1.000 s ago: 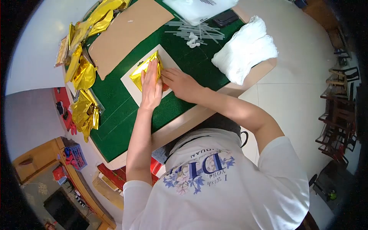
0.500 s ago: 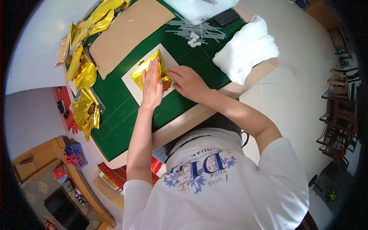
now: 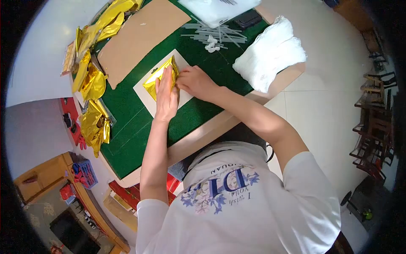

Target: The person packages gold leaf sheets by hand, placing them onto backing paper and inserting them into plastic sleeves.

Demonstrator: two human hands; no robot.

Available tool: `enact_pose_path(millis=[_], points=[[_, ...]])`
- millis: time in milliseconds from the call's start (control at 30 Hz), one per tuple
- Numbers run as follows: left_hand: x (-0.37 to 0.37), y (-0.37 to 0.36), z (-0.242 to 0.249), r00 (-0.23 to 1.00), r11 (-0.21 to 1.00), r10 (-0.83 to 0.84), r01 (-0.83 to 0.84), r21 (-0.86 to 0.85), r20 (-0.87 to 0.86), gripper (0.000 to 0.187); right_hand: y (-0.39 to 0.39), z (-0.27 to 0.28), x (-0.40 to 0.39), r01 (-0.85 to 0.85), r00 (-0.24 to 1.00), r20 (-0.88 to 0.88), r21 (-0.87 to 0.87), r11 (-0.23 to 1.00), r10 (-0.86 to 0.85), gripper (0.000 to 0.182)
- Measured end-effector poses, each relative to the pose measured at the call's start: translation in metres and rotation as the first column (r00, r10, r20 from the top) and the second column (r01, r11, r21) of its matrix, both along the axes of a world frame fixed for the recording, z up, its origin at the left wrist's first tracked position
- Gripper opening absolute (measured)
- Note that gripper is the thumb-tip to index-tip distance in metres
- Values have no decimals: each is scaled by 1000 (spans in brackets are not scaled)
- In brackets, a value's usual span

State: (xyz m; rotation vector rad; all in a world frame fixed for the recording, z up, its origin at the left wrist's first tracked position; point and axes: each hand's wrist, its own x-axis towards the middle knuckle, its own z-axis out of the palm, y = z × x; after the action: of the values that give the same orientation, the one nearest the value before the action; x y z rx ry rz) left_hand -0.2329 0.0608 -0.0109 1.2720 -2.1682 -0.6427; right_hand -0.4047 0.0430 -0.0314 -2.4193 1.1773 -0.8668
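Note:
A gold foil sheet, folded in on itself [image 3: 151, 84], lies on a white card [image 3: 185, 98] with a small dark slot near its upper edge. Across the foil rests my left hand [image 3: 166, 101], fingers straight and together, pressing it down. My right hand [image 3: 196, 82] meets the foil's right side with bent fingers that seem to pinch its edge. Those fingertips are partly hidden against the foil and my left hand.
Gold foil pieces [image 3: 94, 80] heap along the green-topped table's [image 3: 131, 144] left edge, beside a brown cardboard sheet [image 3: 139, 40]. Clear sticks [image 3: 226, 35], a black case [image 3: 248, 19] and a bundle of white strands [image 3: 270, 55] lie at the far right.
My right hand has moved left and closed in on the foil's side. The crumpled foil part seen there before is now tucked or covered. My left hand stays in place.

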Motion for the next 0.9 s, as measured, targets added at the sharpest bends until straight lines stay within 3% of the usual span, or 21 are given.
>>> enact_pose_path(millis=[100,300,533,600,633,700,733,800,900], points=[[1,-1,0,1000,1000,6,-5,23,-20,61,-3,-5,10,66,987,145,-7,998,-64,8],[0,-2,0,1000,999,6,-5,44,-25,62,0,-3,33,330,942,63,7,944,-329,11],[-2,-4,-1,998,998,39,-41,50,39,70,6,8,33,343,919,159,125,931,-360,11],[-2,-3,-2,999,998,41,-42,42,34,72,14,18,22,231,905,273,327,917,-325,14],[-2,-3,-2,998,998,48,-50,41,45,73,17,23,17,228,907,271,327,917,-322,14],[-3,-2,-2,997,997,57,-59,41,55,75,22,29,6,113,910,294,503,857,-292,13],[-4,-2,-2,996,998,60,-62,23,73,75,22,25,-1,111,911,293,503,857,-290,13],[-5,-2,0,993,998,69,-69,4,91,75,15,13,-19,191,896,327,325,926,-300,15],[-6,-1,0,993,997,76,-76,-2,90,75,-9,22,-61,470,854,213,78,879,-475,12]])
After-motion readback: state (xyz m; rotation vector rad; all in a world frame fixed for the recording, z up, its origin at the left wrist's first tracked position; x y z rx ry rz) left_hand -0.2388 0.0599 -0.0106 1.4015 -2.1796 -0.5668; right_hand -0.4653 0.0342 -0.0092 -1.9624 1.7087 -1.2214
